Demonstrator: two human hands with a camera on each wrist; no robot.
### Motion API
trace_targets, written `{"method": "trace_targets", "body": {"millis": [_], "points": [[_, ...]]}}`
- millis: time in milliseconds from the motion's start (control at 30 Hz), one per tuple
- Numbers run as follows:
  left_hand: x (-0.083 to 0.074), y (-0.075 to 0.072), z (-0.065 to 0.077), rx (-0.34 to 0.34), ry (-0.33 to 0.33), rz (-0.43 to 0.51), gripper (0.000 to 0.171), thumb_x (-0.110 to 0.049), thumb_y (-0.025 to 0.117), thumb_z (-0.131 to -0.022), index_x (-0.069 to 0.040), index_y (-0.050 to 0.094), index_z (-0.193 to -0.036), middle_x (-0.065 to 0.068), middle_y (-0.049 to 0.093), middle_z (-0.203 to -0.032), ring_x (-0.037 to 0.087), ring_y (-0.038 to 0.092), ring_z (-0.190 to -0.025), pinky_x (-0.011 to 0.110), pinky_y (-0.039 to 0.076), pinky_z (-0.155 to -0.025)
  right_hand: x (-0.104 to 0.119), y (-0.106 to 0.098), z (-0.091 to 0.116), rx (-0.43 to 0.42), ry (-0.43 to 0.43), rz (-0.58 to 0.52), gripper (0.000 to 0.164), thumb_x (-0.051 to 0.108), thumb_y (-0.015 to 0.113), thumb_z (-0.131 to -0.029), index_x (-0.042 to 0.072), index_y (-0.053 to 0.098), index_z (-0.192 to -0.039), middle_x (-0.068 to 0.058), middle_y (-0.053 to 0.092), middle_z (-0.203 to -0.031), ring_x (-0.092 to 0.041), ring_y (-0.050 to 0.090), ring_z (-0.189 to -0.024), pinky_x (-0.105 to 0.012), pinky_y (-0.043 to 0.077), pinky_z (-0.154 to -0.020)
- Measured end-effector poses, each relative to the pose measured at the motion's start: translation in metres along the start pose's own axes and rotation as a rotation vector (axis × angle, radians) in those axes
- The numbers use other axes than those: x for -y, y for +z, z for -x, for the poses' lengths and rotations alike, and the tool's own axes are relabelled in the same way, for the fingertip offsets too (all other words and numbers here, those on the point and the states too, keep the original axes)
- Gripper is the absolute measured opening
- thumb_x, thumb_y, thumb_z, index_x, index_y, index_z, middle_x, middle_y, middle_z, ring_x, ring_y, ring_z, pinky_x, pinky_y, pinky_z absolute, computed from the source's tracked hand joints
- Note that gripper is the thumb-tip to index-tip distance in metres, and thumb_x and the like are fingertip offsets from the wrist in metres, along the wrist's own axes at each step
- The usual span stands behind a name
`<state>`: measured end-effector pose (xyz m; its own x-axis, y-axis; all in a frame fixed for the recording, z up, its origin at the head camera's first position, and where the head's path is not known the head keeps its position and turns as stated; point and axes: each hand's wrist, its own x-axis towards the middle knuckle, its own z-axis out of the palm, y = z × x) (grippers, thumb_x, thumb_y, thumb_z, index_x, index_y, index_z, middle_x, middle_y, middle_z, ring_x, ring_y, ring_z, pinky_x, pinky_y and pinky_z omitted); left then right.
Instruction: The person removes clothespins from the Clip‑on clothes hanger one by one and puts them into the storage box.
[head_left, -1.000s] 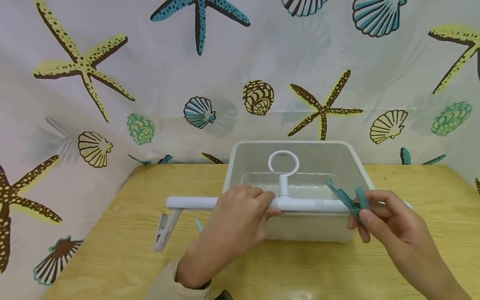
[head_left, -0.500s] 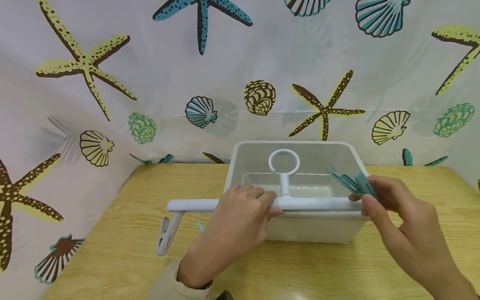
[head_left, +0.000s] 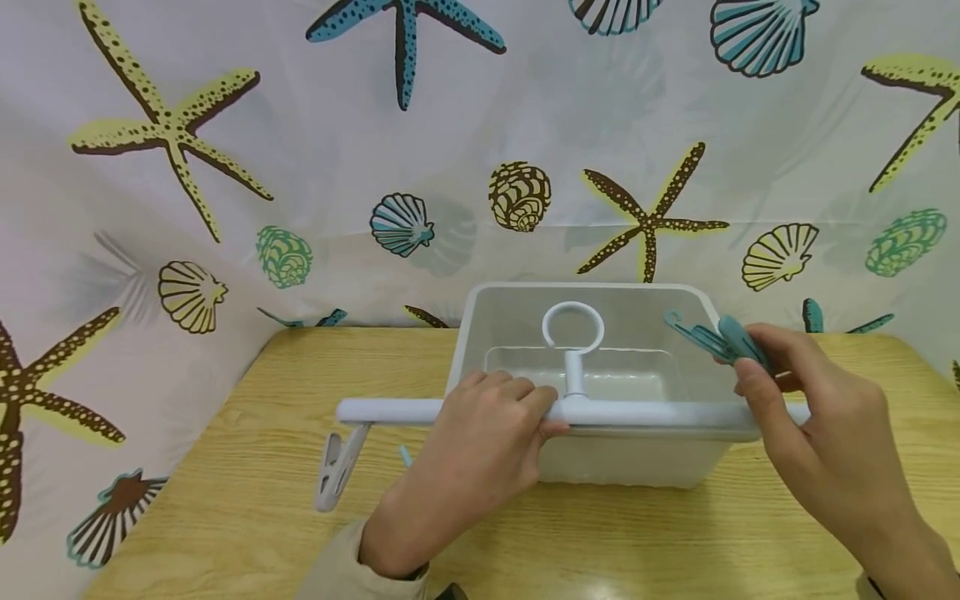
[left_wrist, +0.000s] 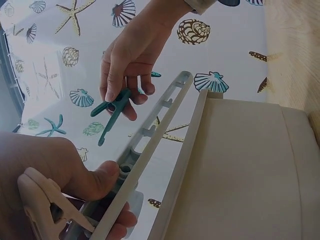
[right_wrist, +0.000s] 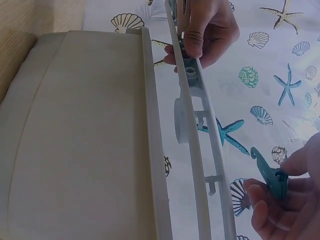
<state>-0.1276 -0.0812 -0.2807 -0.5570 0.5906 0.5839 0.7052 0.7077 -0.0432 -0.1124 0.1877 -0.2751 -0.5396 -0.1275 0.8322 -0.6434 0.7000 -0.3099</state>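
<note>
My left hand (head_left: 487, 442) grips a pale clip hanger (head_left: 652, 414) near its middle, its round hook (head_left: 573, 325) pointing up. From the bar's left end a grey clothes peg (head_left: 337, 471) hangs; the left wrist view shows this peg (left_wrist: 47, 200) close to that hand. My right hand (head_left: 832, 425) pinches a teal clothes peg (head_left: 716, 340) between thumb and fingers, above the bar's right end. In the right wrist view the teal peg (right_wrist: 270, 175), with a small hooked tip, is apart from the bar's underside, where small pegs (right_wrist: 212, 185) jut out.
Behind the bar stands a cream plastic bin (head_left: 622, 458) on the wooden table (head_left: 262, 500), its rim close to the hanger. A light blue piece (head_left: 406, 456) shows beside my left forearm, mostly hidden. A sea-patterned cloth (head_left: 465, 108) hangs at the back and sides.
My right hand has risen and moved right with the teal peg, which has come up from bar height to above it. The hanger and left hand have shifted slightly right.
</note>
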Motion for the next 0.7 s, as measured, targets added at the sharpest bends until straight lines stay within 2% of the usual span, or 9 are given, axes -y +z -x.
{"method": "trace_targets", "body": {"millis": [100,200,300,567,700], "points": [[-0.001,0.0,0.0,0.004,0.001,0.009,0.019,-0.025,0.073,-0.086,-0.007,0.067,-0.084,0.001,0.065,-0.072,0.018,0.059,-0.067,0.031,0.044,-0.062,-0.002,0.0,-0.002,-0.022,-0.01,0.059,0.024,0.011,0.058,-0.095,-0.006,0.063,-0.111,-0.014,0.07,-0.092,0.009,0.055,-0.076,-0.005,0.04,-0.076],[-0.002,0.001,0.0,0.003,0.002,0.016,0.019,-0.025,0.073,-0.085,-0.007,0.067,-0.083,0.001,0.064,-0.072,0.018,0.059,-0.067,0.031,0.043,-0.064,-0.005,0.0,-0.004,-0.043,-0.02,0.11,0.025,0.013,0.058,-0.096,-0.007,0.063,-0.11,-0.016,0.07,-0.093,-0.004,0.059,-0.069,-0.004,0.038,-0.079],[-0.003,0.001,0.0,0.011,-0.003,0.019,0.018,-0.024,0.074,-0.085,-0.007,0.067,-0.083,0.001,0.064,-0.072,0.018,0.059,-0.068,0.031,0.044,-0.064,-0.007,0.001,-0.005,-0.057,-0.027,0.137,0.025,0.013,0.058,-0.096,-0.008,0.063,-0.109,-0.017,0.07,-0.092,-0.015,0.06,-0.065,-0.006,0.038,-0.076],[-0.002,0.001,0.001,0.011,-0.002,0.019,0.018,-0.024,0.073,-0.086,-0.007,0.067,-0.082,0.001,0.065,-0.073,0.018,0.06,-0.068,0.032,0.044,-0.064,-0.01,0.006,-0.01,-0.026,-0.052,0.157,0.026,0.012,0.058,-0.096,-0.009,0.063,-0.111,-0.018,0.069,-0.095,-0.018,0.056,-0.067,-0.009,0.039,-0.069],[-0.002,0.001,0.001,0.013,-0.004,0.019,0.018,-0.024,0.073,-0.086,-0.007,0.068,-0.085,0.001,0.066,-0.074,0.018,0.061,-0.069,0.032,0.045,-0.065,-0.012,0.008,-0.012,-0.013,-0.069,0.172,0.027,0.013,0.058,-0.096,-0.008,0.064,-0.112,-0.018,0.069,-0.096,-0.024,0.058,-0.065,-0.01,0.039,-0.068]]}}
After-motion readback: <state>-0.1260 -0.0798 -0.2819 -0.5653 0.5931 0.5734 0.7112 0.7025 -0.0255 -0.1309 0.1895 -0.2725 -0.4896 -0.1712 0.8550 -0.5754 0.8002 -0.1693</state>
